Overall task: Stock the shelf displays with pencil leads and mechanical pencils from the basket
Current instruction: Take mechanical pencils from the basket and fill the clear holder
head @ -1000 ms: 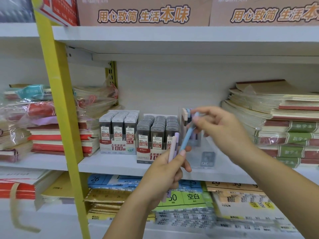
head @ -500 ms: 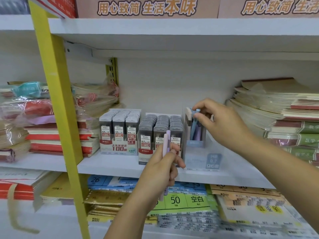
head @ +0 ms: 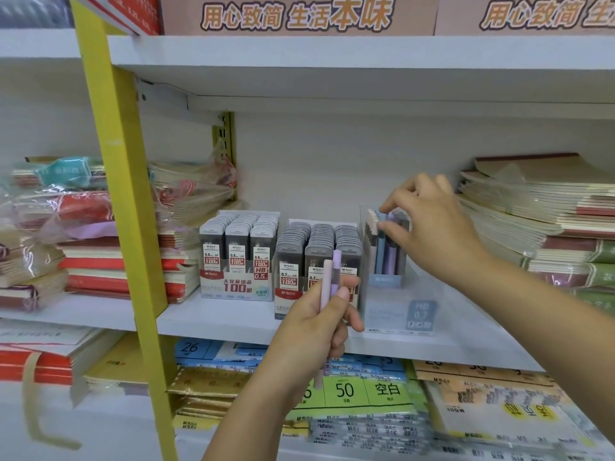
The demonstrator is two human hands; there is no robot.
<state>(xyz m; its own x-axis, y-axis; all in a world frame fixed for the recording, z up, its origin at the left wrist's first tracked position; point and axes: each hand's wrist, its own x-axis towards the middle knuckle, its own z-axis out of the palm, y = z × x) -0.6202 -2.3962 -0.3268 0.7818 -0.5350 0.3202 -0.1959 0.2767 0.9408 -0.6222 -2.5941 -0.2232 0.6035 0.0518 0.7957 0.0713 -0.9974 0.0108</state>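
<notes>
Two slim round pencils stand gripped in the left hand.

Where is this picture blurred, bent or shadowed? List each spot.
Head view: the yellow upright slants from the wide lens; the paper packs along the bottom are smeared; the lead boxes and the mechanical pencils in the left hand read sharp; light is even, with soft shadow under the upper shelf.

A yellow upright stands at the left, with plastic-wrapped notebook stacks on both sides of it. A tall pile of tan notebooks fills the right. Brown cartons sit on top, and label packs lie below.
</notes>
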